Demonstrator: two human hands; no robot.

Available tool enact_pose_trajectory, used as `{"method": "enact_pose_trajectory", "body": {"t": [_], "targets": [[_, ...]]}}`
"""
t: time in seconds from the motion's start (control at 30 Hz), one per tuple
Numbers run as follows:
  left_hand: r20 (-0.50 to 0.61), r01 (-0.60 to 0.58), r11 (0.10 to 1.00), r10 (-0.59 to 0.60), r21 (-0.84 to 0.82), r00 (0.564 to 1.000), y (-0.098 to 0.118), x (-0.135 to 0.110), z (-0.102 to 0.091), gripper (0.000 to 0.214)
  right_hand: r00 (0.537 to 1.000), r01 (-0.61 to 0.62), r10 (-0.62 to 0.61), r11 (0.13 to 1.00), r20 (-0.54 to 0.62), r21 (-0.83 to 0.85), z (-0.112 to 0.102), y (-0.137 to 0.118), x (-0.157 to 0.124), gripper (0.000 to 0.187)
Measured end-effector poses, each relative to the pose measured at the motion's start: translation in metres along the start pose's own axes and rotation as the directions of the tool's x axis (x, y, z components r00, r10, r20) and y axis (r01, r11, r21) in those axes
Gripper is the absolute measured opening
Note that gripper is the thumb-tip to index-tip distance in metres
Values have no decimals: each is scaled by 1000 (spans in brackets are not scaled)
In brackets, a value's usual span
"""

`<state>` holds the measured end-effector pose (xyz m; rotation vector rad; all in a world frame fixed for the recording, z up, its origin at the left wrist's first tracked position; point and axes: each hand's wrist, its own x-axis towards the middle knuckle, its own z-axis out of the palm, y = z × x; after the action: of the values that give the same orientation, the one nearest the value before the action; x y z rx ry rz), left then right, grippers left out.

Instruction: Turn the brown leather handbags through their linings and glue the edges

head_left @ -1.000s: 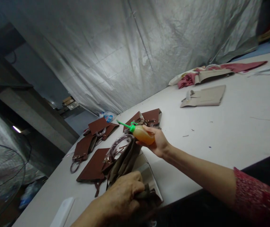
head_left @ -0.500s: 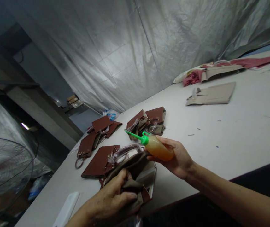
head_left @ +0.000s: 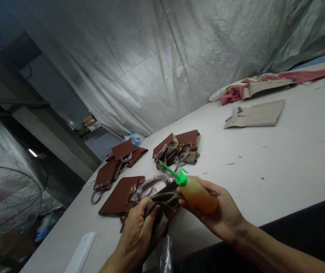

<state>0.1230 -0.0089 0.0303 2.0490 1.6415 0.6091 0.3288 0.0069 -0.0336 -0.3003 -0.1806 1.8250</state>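
Note:
My right hand [head_left: 222, 206] is closed round a squeeze bottle [head_left: 198, 193] of amber liquid, whose green nozzle points up and to the left. With my left hand [head_left: 136, 229] I grip the dark olive lining [head_left: 158, 223] of a brown handbag [head_left: 124, 195], thumb and fingers pinched on the cloth. The bag lies partly on the table, its plastic-wrapped handle [head_left: 147, 185] above my left hand. Right fingertips are close to the lining's edge; whether they hold it is hidden by the bottle. A strip of clear plastic [head_left: 166, 258] hangs below.
More brown bags [head_left: 176, 146] lie on the white table [head_left: 287, 163], with another group [head_left: 122, 155] further left. A beige bag piece [head_left: 261, 113] and pink cloth [head_left: 233, 94] lie at the right back. A white bar [head_left: 81, 252] is near the left edge, beside a fan [head_left: 8, 204].
My right hand and the bottle have moved down and slightly right. My left hand has shifted up, and the lining is now bunched where it was spread open.

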Motion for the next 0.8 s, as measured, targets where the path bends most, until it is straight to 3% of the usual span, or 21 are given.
{"method": "enact_pose_trajectory", "body": {"t": [0.23, 0.3, 0.47, 0.57, 0.67, 0.73, 0.8], "targets": [[-138, 62, 989, -81, -136, 987, 5, 4, 9, 55, 994, 2, 3, 999, 106, -45, 22, 5, -1, 17], [-198, 40, 999, -46, -34, 979, 11, 4, 13, 61, 986, 14, -2, 997, 166, -74, 30, 5, -1, 20], [-337, -90, 949, 195, 301, 921, 21, 2, 18, 57, 966, 25, 7, 993, 258, -119, 43, 6, -9, 25], [-272, -47, 919, 164, 392, 948, 24, 9, 14, 40, 969, 24, 10, 991, 246, -134, 47, 13, -18, 21], [-133, -92, 900, 163, 425, 978, 24, 16, 9, 17, 977, 30, -2, 991, 212, -129, 50, 21, -25, 19], [-85, -126, 887, 181, 444, 980, 23, 18, 7, 21, 980, 28, -4, 993, 197, -119, 52, 25, -25, 20], [-103, -117, 883, 183, 454, 978, 23, 18, 5, 22, 975, 19, 12, 990, 220, -140, 54, 23, -23, 20]]}}
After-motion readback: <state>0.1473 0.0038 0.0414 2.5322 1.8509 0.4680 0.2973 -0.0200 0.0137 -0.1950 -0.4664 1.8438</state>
